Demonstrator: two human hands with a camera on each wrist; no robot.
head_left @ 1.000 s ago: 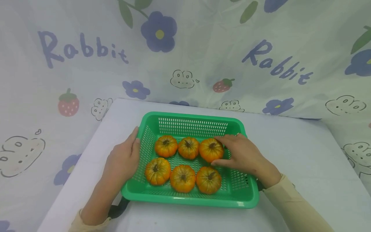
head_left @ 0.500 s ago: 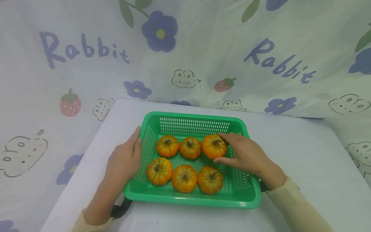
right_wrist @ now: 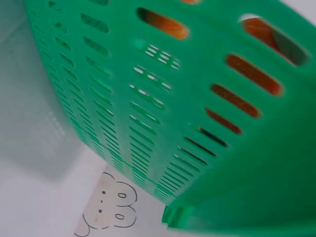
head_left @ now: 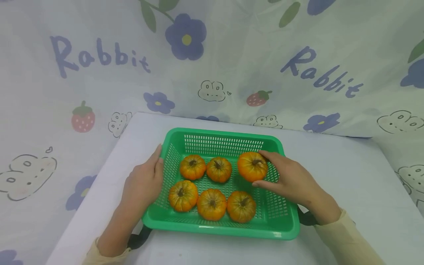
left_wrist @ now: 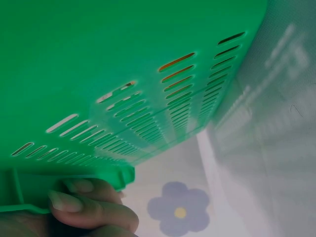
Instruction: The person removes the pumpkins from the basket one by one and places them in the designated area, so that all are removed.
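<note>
A small orange pumpkin (head_left: pixel 250 167) with a brown stem is held between the thumb and fingers of my right hand (head_left: pixel 294 180), raised over the right part of a green plastic basket (head_left: pixel 218 230). My left hand (head_left: pixel 142 180) grips the basket's left side. Its fingers (left_wrist: pixel 94 212) curl under the rim in the left wrist view, below the slotted wall (left_wrist: pixel 143 118). Several other pumpkins (head_left: pixel 212 204) rest on the basket floor in two rows. In the right wrist view the slotted basket wall (right_wrist: pixel 148 118) hides the right hand, and orange shows through its slots.
The basket stands on a white-covered table (head_left: pixel 338 176), which extends to its right. Behind it hangs a pale curtain (head_left: pixel 232 44) printed with flowers, rabbits and strawberries. Dark wrist straps (head_left: pixel 139 239) show below the forearms.
My right hand has closed on the back-right pumpkin and lifted it up and to the right, away from its neighbour. The left hand keeps its hold on the basket.
</note>
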